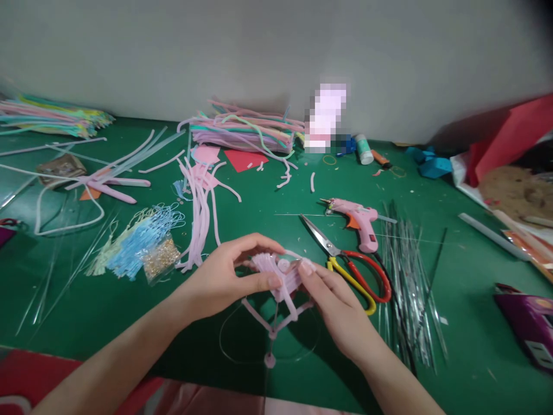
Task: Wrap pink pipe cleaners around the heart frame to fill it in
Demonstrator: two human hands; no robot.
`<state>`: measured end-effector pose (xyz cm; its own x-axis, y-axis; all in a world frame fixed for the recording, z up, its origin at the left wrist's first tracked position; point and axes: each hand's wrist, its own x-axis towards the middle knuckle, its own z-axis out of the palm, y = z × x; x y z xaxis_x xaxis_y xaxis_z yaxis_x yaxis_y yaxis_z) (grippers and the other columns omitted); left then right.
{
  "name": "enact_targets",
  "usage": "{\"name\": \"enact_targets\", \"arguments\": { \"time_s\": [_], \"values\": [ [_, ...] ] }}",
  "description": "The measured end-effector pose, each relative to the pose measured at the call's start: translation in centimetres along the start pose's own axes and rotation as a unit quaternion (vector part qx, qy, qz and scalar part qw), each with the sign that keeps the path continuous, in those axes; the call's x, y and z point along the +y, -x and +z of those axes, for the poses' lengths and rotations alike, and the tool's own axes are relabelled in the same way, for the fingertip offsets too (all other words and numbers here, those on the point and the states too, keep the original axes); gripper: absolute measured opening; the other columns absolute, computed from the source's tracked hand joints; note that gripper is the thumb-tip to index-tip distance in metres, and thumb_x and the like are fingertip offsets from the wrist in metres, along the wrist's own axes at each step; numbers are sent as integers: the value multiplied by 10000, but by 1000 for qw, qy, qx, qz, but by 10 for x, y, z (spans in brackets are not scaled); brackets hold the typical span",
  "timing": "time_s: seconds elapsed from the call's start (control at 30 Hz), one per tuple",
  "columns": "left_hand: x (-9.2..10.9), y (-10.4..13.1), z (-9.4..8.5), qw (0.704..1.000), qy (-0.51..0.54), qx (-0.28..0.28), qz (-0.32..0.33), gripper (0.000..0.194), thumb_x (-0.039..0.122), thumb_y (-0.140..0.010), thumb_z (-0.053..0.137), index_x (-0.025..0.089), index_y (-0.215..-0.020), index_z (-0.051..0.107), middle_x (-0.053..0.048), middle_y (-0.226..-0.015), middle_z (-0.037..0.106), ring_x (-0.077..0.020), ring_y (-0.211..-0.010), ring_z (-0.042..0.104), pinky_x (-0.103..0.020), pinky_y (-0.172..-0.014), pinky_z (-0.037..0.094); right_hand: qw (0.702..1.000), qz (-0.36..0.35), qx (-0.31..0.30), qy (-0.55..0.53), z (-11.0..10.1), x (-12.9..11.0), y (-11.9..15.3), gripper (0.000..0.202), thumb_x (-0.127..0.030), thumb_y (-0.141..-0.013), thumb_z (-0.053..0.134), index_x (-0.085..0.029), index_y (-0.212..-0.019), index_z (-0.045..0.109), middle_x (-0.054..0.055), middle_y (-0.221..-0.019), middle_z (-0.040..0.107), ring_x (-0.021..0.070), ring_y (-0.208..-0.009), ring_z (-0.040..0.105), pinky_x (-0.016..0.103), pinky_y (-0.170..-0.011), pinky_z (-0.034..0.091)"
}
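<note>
Between my hands is a pale pink pipe-cleaner craft (pixel 283 282), its stems folded side by side into a block, with thin wire loops and a small pink knob below. My left hand (pixel 248 268) grips its left side, thumb pressed on the front. Closed at the upper right of the craft, my right hand (pixel 328 285) pinches a small pale pink piece (pixel 306 266) at its edge. Just right of that hand lie scissors (pixel 345 262) with one red and one yellow handle, blades apart. Beyond them rests a pink glue gun (pixel 356 219).
Pipe-cleaner bundles (pixel 246 132) lie along the wall, with loose pink stems (pixel 201 213) nearer. Blue tassels (pixel 142 236) and a bag of gold beads (pixel 161 258) are at left. Clear and dark thin strips (pixel 410 288) spread at right, near a purple object (pixel 525 323).
</note>
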<state>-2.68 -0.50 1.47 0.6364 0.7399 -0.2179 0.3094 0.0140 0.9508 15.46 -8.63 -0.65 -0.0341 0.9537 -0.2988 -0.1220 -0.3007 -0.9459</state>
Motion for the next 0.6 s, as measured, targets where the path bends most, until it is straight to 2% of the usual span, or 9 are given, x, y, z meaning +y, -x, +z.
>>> {"name": "enact_targets", "arguments": {
  "time_s": [0.1, 0.17, 0.23, 0.3, 0.33, 0.4, 0.47, 0.53, 0.6],
  "values": [
    [3, -3, 0, 999, -28, 5, 14, 247, 416, -746, 731, 234, -905, 685, -7, -952, 644, -173, -898, 612, -269, -804, 459, 998, -21, 1, 57, 2, -5, 1, 426, -503, -957, 386, -205, -845, 669, 9, -769, 601, 165, -772, 529, 254, -733, 424],
    [6, -5, 0, 998, -51, 11, 39, 247, 406, -694, 777, 224, -841, 701, -15, -1067, 601, -190, -996, 584, -281, -878, 424, 996, -41, -7, 81, 2, -6, 3, 436, -501, -968, 353, -209, -862, 659, 12, -791, 608, 171, -785, 539, 260, -746, 435],
    [8, -5, 0, 997, -62, -14, 36, 246, 401, -668, 798, 207, -789, 709, -20, -1099, 578, -189, -1002, 574, -282, -891, 408, 992, -60, -15, 110, 1, -4, 4, 428, -489, -977, 332, -214, -868, 641, 11, -794, 607, 171, -777, 547, 265, -736, 447],
    [9, -6, 0, 998, -43, -19, 31, 223, 397, -691, 783, 194, -751, 714, -14, -995, 604, -167, -918, 582, -272, -848, 412, 985, -86, -1, 149, -2, -1, 6, 412, -466, -990, 304, -221, -904, 624, 12, -800, 603, 169, -771, 556, 272, -724, 453],
    [9, -6, 0, 999, -26, -13, 25, 216, 387, -696, 781, 186, -732, 713, -8, -922, 613, -156, -871, 583, -263, -817, 414, 979, -111, 27, 166, -3, 0, 7, 385, -454, -993, 307, -227, -954, 615, 16, -831, 607, 169, -788, 562, 274, -727, 455],
    [8, -6, 2, 1000, 18, -1, 9, 201, 356, -698, 784, 172, -701, 704, 4, -822, 610, -137, -795, 575, -246, -749, 413, 960, -182, 101, 187, -6, 1, 10, 301, -433, -982, 368, -243, -1060, 587, 24, -914, 609, 167, -836, 568, 275, -740, 459],
    [6, -6, 3, 998, 62, 4, -7, 181, 321, -695, 789, 166, -697, 694, 13, -797, 606, -120, -751, 564, -231, -697, 404, 934, -255, 148, 200, -8, -1, 13, 211, -394, -938, 499, -260, -1077, 585, 23, -966, 597, 161, -870, 566, 270, -748, 459],
    [4, -6, 5, 996, 92, 5, -15, 166, 304, -700, 786, 169, -721, 691, 20, -795, 606, -107, -730, 554, -221, -670, 392, 914, -302, 148, 228, -8, -5, 15, 127, -308, -871, 627, -261, -990, 622, 12, -926, 590, 151, -852, 569, 263, -738, 457],
    [2, -7, 6, 995, 100, 10, -20, 167, 310, -710, 780, 172, -745, 692, 23, -794, 607, -99, -719, 544, -216, -658, 383, 898, -320, 149, 264, -6, -8, 16, 116, -201, -822, 683, -253, -921, 650, 4, -873, 594, 142, -816, 577, 263, -721, 453]
  ]
}}
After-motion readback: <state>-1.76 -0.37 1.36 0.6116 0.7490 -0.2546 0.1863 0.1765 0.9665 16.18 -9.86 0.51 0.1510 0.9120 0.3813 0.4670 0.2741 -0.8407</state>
